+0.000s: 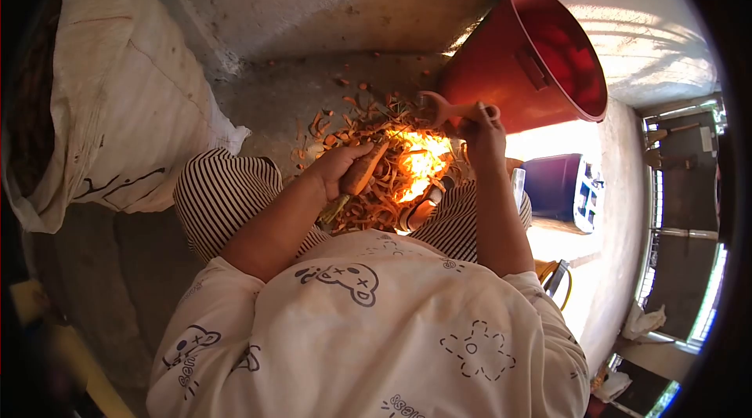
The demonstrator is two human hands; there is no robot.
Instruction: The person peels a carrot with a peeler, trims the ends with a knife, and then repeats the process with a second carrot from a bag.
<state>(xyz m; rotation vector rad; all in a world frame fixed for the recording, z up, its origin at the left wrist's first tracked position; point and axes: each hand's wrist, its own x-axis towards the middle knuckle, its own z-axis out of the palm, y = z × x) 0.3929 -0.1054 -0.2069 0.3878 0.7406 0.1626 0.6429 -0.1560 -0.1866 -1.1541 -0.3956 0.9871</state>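
My left hand is closed around a carrot, whose green stem end points down toward my lap. In my right hand is a peeler with an orange-pink handle, raised to the right of the carrot and apart from it. Below both hands lies a heap of orange carrot peelings on the floor between my knees. Bright sunlight washes out part of the heap. The peeler's blade is too small to make out.
A large red bucket leans tilted at the back right. To the left stands a big white sack with dark contents. A dark blue container sits at the right. The concrete wall rises behind the heap.
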